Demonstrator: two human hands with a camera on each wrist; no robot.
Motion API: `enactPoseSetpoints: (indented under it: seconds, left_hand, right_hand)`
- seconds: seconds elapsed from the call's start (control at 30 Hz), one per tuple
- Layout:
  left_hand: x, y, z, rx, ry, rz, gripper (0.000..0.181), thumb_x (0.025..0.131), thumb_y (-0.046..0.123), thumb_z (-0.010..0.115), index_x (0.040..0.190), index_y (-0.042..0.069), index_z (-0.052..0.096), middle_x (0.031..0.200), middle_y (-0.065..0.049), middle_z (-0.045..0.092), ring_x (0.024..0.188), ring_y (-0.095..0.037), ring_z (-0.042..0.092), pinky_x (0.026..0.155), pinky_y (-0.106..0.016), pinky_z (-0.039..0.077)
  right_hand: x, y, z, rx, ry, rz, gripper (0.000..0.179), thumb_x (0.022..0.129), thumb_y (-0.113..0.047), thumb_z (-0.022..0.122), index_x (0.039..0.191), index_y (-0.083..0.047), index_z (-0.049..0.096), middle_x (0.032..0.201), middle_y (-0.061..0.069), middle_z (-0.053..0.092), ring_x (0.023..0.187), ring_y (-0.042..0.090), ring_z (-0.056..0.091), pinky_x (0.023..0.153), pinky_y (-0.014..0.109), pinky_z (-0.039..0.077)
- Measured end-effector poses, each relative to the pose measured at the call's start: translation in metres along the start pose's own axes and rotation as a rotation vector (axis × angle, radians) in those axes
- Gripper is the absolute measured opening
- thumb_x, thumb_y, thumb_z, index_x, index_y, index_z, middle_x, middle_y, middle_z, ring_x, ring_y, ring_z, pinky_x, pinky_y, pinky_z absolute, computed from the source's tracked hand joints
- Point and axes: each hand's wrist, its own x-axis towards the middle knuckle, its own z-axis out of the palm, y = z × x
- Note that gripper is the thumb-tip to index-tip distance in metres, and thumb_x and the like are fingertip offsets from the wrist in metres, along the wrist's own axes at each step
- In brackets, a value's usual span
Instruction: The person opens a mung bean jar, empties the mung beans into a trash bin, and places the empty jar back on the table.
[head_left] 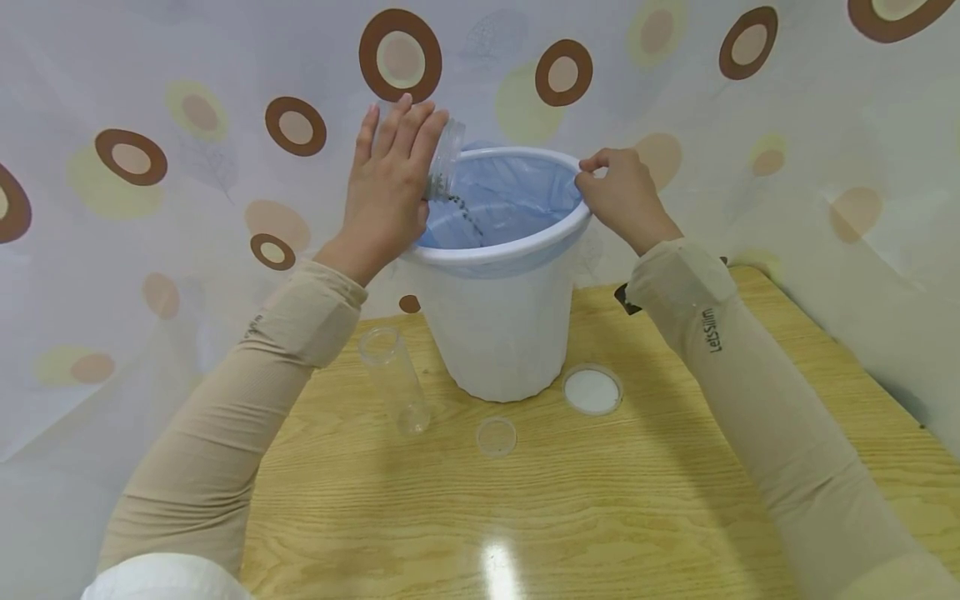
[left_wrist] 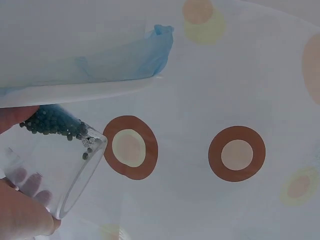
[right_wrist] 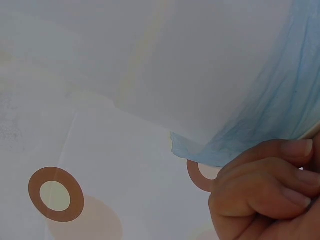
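Note:
My left hand (head_left: pixel 390 179) grips a clear jar (head_left: pixel 448 150), tipped over the near-left rim of a white bin (head_left: pixel 502 333). Small round dark green beans (head_left: pixel 468 218) fall from its mouth into the bin. In the left wrist view, more beans (left_wrist: pixel 52 120) lie along the jar's lower side, and fingertips show through its wall. A thin blue bag (head_left: pixel 517 192) lines the bin and folds over the rim. At the right side of that rim, my right hand (head_left: pixel 622 196) pinches the edge with thumb and curled fingers; the right wrist view shows its fingers (right_wrist: pixel 255 195) beside the bag.
An empty clear cylindrical jar (head_left: pixel 397 383) stands on the wooden table (head_left: pixel 420 517), left of the bin. A small clear lid (head_left: pixel 497 437) and a larger white-centred lid (head_left: pixel 592 391) lie before it. Behind hangs a patterned sheet (head_left: pixel 225 50). A small black object (head_left: pixel 628 298) shows near the right forearm.

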Motion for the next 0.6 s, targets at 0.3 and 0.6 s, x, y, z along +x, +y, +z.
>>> enactPoseSetpoints:
  seconds: [0.3,0.6]
  left_hand:
    - [0.0003,0.0,-0.0017,0.005,-0.015,0.0,0.083,0.076,-0.003,0.068,0.147,0.008,0.027,0.153,-0.011,0.025,0.146,-0.026,0.011,0.116,-0.039,-0.006]
    - [-0.0003,-0.0001,-0.0006,0.013,-0.02,0.014,0.081,0.077,-0.002,0.067,0.147,0.008,0.027,0.153,-0.012,0.026,0.146,-0.026,0.011,0.116,-0.04,-0.006]
  right_hand:
    - [-0.0003,-0.0005,0.0002,-0.005,0.004,-0.005,0.046,0.099,-0.025,0.04,0.14,-0.006,0.047,0.121,0.015,0.056,0.089,0.019,0.052,0.072,0.027,0.044]
    - [-0.0011,-0.0009,-0.0003,-0.001,0.007,-0.009,0.046,0.099,-0.025,0.04,0.14,-0.005,0.048,0.12,0.015,0.055,0.089,0.02,0.051,0.071,0.027,0.043]
